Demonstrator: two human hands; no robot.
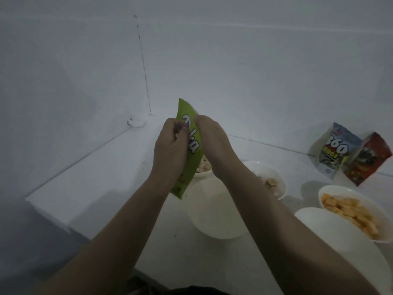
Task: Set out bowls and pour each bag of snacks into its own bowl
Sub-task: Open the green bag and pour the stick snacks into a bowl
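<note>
White plastic comes first, nearest to me: an empty bowl sits on the floor just under my right forearm, and another white bowl, also bare as far as I can see, lies off to my right at the frame's edge. Just past that one is a bowl of orange snack pieces, and further in, half hidden by my right arm, a bowl with a few pale pieces.

Above the empty bowl I hold the green bag in both hands. My left hand is clenched on its left edge, fingers curled and pinching the film near the top. My right hand grips the right edge from the other side, thumb up by the top seam. The two hands are almost touching across the bag, so neither is nearer; they share it.

The bag's long axis runs away from me and slightly upward, its bottom corner pointing back toward me and down, its top seam at the far end, above my knuckles. I judge the top is not yet open, though the blur leaves that unsure. Behind the bag's lower half, one more bowl of pale round snacks shows.

The empty bowl lies directly below and toward me from the bag, so I judge the pour will need the top turned back and down over it.

Farthest off, at the right by the wall, a blue bag and a red bag stand leaning together.
</note>
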